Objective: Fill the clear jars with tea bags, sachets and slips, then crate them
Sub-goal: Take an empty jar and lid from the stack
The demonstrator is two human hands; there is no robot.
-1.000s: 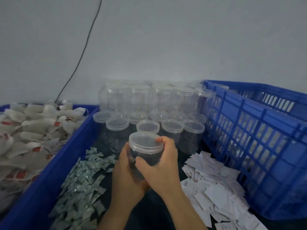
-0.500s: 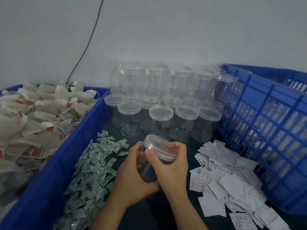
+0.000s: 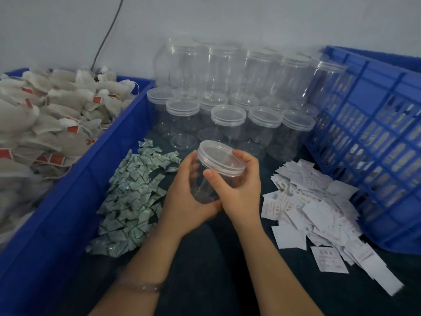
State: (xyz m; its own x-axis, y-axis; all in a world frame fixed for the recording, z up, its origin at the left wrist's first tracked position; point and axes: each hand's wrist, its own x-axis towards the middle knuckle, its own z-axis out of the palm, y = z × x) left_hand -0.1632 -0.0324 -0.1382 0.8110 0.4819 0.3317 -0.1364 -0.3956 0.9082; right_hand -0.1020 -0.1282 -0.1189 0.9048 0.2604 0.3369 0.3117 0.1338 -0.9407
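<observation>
From my remote seat I see both hands meeting on one clear jar [image 3: 205, 185], held just above the dark tabletop [image 3: 216, 258] and tilted so its top leans away and to the right. The left hand [image 3: 186, 197] wraps round the jar's body from the left and underneath, fingers curled on the plastic. The right hand [image 3: 241, 190] grips the lid [image 3: 221, 158], thumb on the near rim and fingers curled over the far rim. The jar looks empty inside.

Left of the hands lies a heap of green-and-white sachets [image 3: 132, 197]; right of them a scatter of white paper slips [image 3: 319, 210]. Behind stand the other lidded jars [image 3: 227, 119], a low row in front and taller stacks against the wall [image 3: 250, 19]. A blue bin [image 3: 68, 201] at far left is piled with tea bags [image 3: 45, 115], and a slatted blue crate [image 3: 376, 133] sits at far right, touching the slips. A thin bracelet [image 3: 143, 286] circles the left wrist, and a dark cable [image 3: 107, 35] runs down the wall.
</observation>
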